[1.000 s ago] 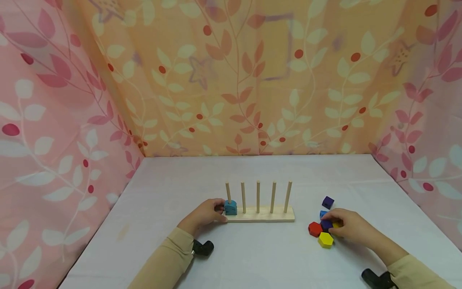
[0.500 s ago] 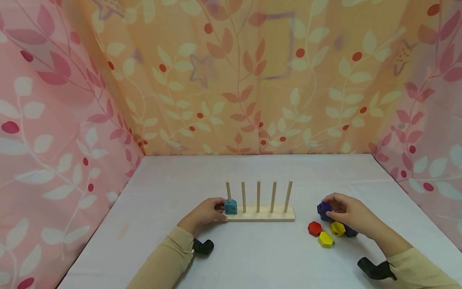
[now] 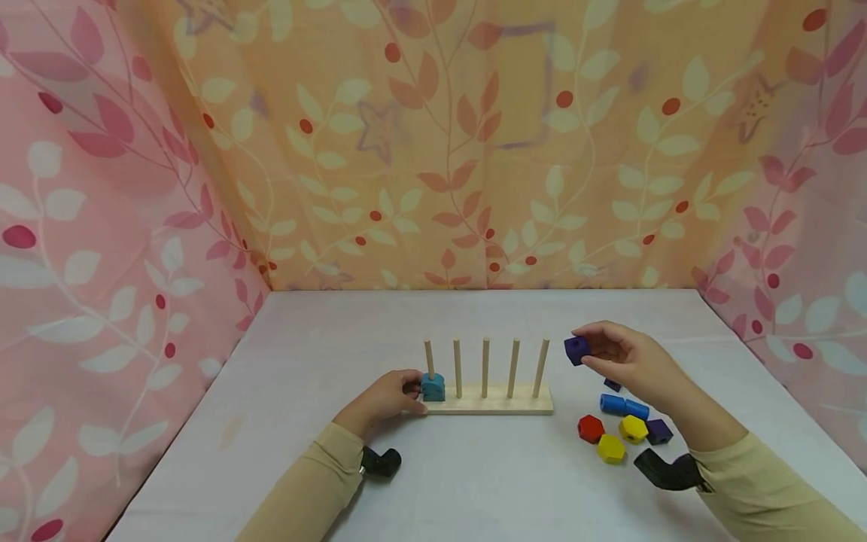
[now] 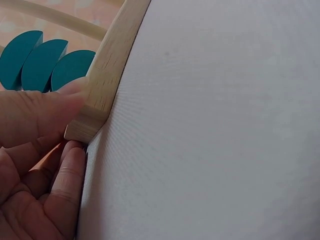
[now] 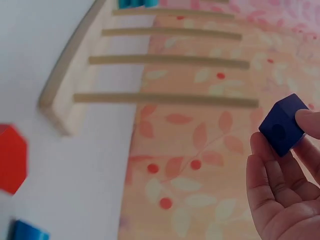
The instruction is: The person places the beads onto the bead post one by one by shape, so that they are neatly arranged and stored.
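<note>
Since the earlier frame, the right hand [image 3: 630, 361] has risen off the bench [image 3: 474, 482] with a purple cube [image 3: 576, 350] pinched in its fingers [image 5: 310, 122], now in the air just right of the peg rack [image 3: 488, 403]. Left hand [image 3: 386, 399] holds the rack's left end, fingers curled round it, beside the teal block [image 3: 433, 387] on the first peg. Loose blocks [image 3: 619, 430] lie below the right hand.

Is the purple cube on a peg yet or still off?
Off. The right hand pinches the purple cube in the air beside the pegs.
</note>
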Demonstrator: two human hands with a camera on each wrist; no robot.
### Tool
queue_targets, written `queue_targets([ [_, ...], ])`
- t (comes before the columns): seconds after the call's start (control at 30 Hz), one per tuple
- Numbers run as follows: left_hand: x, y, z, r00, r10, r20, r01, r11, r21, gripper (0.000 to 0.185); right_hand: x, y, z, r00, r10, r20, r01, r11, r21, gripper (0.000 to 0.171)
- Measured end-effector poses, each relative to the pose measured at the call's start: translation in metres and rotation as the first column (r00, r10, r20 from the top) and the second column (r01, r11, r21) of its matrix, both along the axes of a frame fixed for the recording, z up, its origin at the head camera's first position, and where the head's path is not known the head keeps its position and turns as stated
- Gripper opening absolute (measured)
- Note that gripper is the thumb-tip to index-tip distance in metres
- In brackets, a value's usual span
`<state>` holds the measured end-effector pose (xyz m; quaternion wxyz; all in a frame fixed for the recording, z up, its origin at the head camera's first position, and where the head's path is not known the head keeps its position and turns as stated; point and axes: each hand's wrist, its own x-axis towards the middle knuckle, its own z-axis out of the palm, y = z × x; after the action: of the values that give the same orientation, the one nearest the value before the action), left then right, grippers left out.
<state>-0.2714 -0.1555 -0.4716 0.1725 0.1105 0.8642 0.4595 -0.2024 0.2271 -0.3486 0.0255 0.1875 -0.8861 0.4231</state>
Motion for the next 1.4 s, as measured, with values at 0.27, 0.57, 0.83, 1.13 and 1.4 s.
queue_targets([
  [0.27,0.001,0.001,0.001,1.000,-0.007,0.000,0.007,1.000,0.002,0.045,-0.009,-0.038,0.013,0.996,0.076,-0.040,-0.079,0.992,-0.095,0.033],
  [0.57,0.000,0.000,0.001,1.000,0.009,0.002,-0.009,1.000,0.004,0.049,-0.021,-0.092,0.009,0.987,0.159,-0.039,-0.163,0.947,-0.277,0.030],
  [0.83,0.001,0.000,0.000,1.000,0.006,-0.004,-0.006,1.000,0.011,0.046,-0.026,-0.132,-0.001,0.991,0.122,-0.051,-0.133,0.922,-0.364,0.033],
  [1.13,0.002,0.000,0.001,1.000,0.000,-0.005,0.001,1.000,0.019,0.043,-0.033,-0.156,-0.015,0.999,0.033,-0.010,-0.034,0.914,-0.404,0.030],
  [1.4,0.002,0.000,0.001,0.999,-0.031,-0.018,0.031,0.999,0.016,0.039,-0.033,-0.161,-0.022,0.998,0.024,0.063,0.005,0.907,-0.421,0.029],
])
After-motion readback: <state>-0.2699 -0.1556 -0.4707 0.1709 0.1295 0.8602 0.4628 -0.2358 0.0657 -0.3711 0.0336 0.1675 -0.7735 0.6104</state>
